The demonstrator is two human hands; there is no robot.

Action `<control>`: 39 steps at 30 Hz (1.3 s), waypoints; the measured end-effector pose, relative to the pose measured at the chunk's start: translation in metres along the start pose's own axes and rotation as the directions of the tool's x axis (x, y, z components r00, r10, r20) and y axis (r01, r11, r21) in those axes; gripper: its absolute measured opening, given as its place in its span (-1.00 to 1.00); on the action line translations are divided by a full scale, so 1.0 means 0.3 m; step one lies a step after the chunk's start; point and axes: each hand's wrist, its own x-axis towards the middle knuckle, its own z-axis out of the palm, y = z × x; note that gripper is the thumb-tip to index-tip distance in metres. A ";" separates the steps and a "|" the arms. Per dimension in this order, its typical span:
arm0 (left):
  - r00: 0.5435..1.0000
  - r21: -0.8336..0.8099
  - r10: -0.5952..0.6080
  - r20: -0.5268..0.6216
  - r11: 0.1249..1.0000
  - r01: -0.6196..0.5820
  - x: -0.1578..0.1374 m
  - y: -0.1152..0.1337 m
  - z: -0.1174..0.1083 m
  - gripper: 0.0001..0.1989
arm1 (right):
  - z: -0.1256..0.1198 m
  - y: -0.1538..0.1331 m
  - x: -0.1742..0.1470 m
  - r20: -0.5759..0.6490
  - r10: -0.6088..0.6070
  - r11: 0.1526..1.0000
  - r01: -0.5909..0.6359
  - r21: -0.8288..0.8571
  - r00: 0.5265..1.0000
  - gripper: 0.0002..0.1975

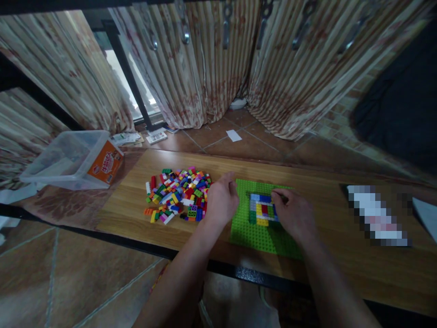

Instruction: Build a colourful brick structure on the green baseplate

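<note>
A green studded baseplate [242,234] lies on the wooden table. On it sits a small, roughly square build of toy building bricks [261,199] in blue, white, yellow, green and red. My right hand [296,213] covers the build's right side; its thumb and index finger are pinched at the upper right corner, and whatever is between them is hidden. Just left of the baseplate, my left hand [222,200] hovers with curled fingers close together. Its fingertips face away from me, so I cannot make out any held piece. A pile of loose bricks [180,191] in many colours spreads beside it.
A clear plastic bin [68,159] with an orange label stands past the table's left end. A blurred-out flat object [375,216] lies on the table [327,191] at right. Curtains [191,68] hang behind, and a white paper [234,135] lies on the tiled floor.
</note>
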 end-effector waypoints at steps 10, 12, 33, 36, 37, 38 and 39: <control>0.915 -0.560 -0.244 -0.322 0.828 0.023 0.087 -0.106 -0.114 -0.67 | 0.056 -0.194 -0.070 -0.031 -0.293 0.914 0.289 0.286 0.956 -0.76; 0.905 -0.616 -0.273 -0.327 0.787 0.015 0.092 -0.111 -0.135 -0.68 | 0.085 -0.227 -0.089 0.019 -0.351 0.905 0.334 0.262 0.936 -0.79; 0.856 -0.725 -0.385 -0.345 0.688 0.017 0.076 -0.131 -0.233 -0.70 | 0.215 -0.343 -0.110 0.089 -0.350 0.931 0.337 0.137 0.932 -0.68; 0.864 -0.758 -0.394 -0.314 0.652 0.022 0.073 -0.117 -0.233 -0.71 | 0.222 -0.357 -0.103 0.104 -0.324 0.943 0.312 0.120 0.940 -0.70; 0.867 -0.769 -0.398 -0.299 0.639 0.028 0.072 -0.111 -0.235 -0.70 | 0.222 -0.362 -0.102 0.107 -0.314 0.946 0.302 0.117 0.943 -0.72; 0.868 -0.777 -0.403 -0.289 0.628 0.033 0.070 -0.104 -0.237 -0.70 | 0.221 -0.367 -0.102 0.108 -0.303 0.949 0.290 0.122 0.947 -0.74; 0.865 -0.778 -0.409 -0.292 0.627 0.034 0.069 -0.098 -0.239 -0.69 | 0.220 -0.371 -0.100 0.116 -0.295 0.951 0.280 0.135 0.948 -0.78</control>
